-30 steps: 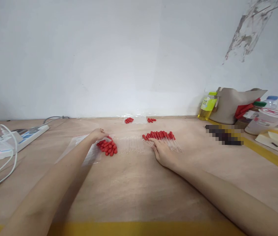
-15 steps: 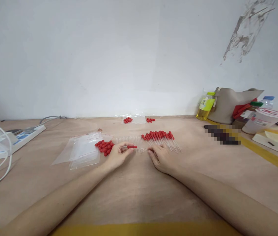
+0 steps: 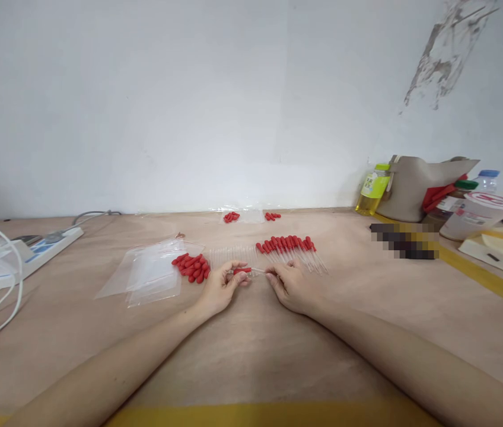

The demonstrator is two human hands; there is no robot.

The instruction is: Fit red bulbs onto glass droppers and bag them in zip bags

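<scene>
My left hand [image 3: 221, 286] is closed on a red rubber dropper bulb [image 3: 242, 270], its open end pointing right. Pinched in my right hand [image 3: 290, 286] is a clear glass dropper tube [image 3: 258, 271], whose left end meets the bulb; how far it sits inside I cannot tell. Behind my hands lies a row of bare glass tubes [image 3: 229, 255]. To their right, several droppers with red bulbs [image 3: 287, 243] rest side by side. A pile of loose red bulbs [image 3: 189, 267] is just left of my left hand.
Clear plastic bags [image 3: 151, 273] lie left of the bulb pile. Two small groups of red bulbs [image 3: 231, 217] sit on plastic by the wall. A power strip [image 3: 51, 252] with cables stands at left; a yellow-liquid bottle [image 3: 371, 193], grey bag [image 3: 405, 187] and cup [image 3: 476, 216] at right.
My left hand has moved slightly right with the red bulb, bringing it against the tube's end. My right hand has hardly moved.
</scene>
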